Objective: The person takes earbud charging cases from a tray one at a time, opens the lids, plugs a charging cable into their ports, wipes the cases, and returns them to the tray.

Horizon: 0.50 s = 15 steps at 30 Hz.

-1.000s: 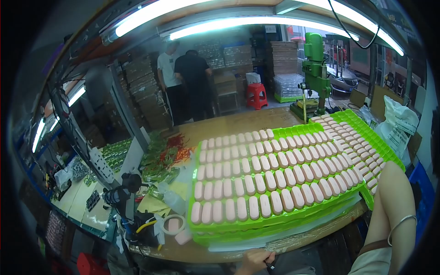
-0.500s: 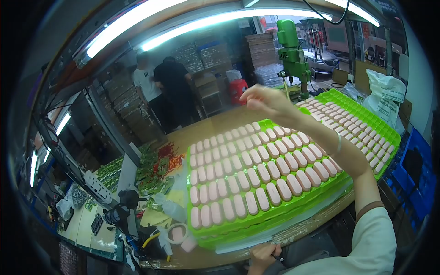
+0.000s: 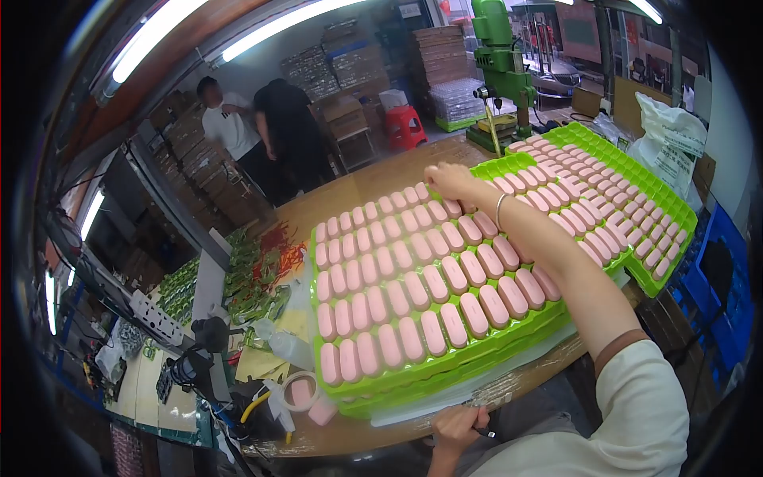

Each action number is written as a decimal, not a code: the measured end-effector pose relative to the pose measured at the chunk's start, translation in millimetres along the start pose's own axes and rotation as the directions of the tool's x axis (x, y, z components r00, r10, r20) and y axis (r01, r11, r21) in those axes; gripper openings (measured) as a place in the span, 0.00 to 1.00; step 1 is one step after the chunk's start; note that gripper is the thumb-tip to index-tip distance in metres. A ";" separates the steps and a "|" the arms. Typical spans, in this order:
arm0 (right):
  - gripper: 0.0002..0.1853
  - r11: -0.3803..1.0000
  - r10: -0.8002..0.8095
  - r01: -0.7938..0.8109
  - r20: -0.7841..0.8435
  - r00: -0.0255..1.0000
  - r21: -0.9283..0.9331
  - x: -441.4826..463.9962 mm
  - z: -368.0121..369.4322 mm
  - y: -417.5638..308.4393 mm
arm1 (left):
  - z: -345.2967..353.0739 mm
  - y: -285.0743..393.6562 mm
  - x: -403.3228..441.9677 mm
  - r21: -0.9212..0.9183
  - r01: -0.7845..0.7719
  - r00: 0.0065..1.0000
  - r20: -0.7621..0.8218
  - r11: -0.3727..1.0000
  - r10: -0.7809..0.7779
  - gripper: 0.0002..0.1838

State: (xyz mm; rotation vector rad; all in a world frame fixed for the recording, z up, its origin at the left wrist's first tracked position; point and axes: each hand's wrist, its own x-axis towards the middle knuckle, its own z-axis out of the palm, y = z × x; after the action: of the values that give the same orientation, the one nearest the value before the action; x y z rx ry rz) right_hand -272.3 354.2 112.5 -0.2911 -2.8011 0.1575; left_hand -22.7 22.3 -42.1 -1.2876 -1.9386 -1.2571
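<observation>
Rows of oblong pink pieces with rounded ends (image 3: pixel 404 250) fill a bright green tray (image 3: pixel 413 386), which rests on more green trays. My right hand (image 3: pixel 453 181), fingers curled, is at the far edge of this tray by the end of the back row. What lies under those fingers is hidden. Low at the table's front edge, my left hand (image 3: pixel 459 427) is closed around a small black stick-like thing (image 3: pixel 485 432), only its end showing. Another green tray (image 3: pixel 681 208) with smaller-looking pink pieces (image 3: pixel 612 187) sits to the right.
A green drill press (image 3: pixel 501 63) stands at the back of the table (image 3: pixel 381 180). On the left lie a tape roll (image 3: pixel 300 391), a clear bottle (image 3: pixel 288 347) and red and green strips (image 3: pixel 274 266). Two people (image 3: pixel 258 135) stand beyond, near a red stool (image 3: pixel 405 127).
My right hand has come down from above the trays to the back row of pink pieces. My left hand stays at the front edge. The camera view has shifted slightly.
</observation>
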 end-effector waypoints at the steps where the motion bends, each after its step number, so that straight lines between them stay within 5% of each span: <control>1: 0.13 1.000 -0.025 0.026 -0.127 0.992 0.005 -4.4 -7.9 -0.4 | -1.5 0.7 1.0 0.001 0.000 1.000 0.002 1.000 0.000 0.13; 4: 0.13 0.976 -0.109 0.145 -0.210 0.972 0.164 -30.2 -53.3 -18.3 | -5.4 3.9 7.5 -0.022 -0.005 1.000 0.016 1.000 0.005 0.13; 7: 0.15 0.808 -0.256 0.355 -0.262 0.930 0.470 -109.4 -104.0 -56.8 | -8.2 4.6 7.4 -0.066 0.004 0.999 0.051 0.998 -0.001 0.10; 8: 0.18 0.763 -0.213 0.246 -0.127 0.969 0.598 -147.1 -123.7 -73.5 | -7.5 3.6 7.4 -0.148 0.058 0.998 0.047 0.987 -0.051 0.09; 9: 0.21 0.705 -0.336 0.453 -0.305 0.891 0.546 -174.1 -115.1 -74.5 | -8.1 3.2 6.5 -0.225 0.115 0.993 0.048 0.967 -0.107 0.08; 11: 0.25 0.566 -0.375 0.334 -0.125 0.918 0.754 -246.1 -120.8 -88.1 | -13.9 7.2 5.9 -0.213 0.284 0.958 0.021 0.935 -0.286 0.10; 13: 0.23 0.513 -0.459 0.404 -0.156 0.875 0.758 -289.2 -100.3 -93.8 | -17.9 3.9 -7.1 -0.326 0.440 0.882 -0.017 0.837 -0.471 0.24; 15: 0.22 0.369 -0.458 0.127 0.061 0.887 0.921 -321.0 -63.7 -99.7 | -24.7 16.4 5.8 -0.593 0.582 0.729 0.075 0.557 -0.681 0.47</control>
State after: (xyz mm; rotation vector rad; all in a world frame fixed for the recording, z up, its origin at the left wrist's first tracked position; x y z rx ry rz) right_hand 28.2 192.3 89.6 0.5727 -2.4808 1.6942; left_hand -12.6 5.1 -19.3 -0.6315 -2.0359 -2.4027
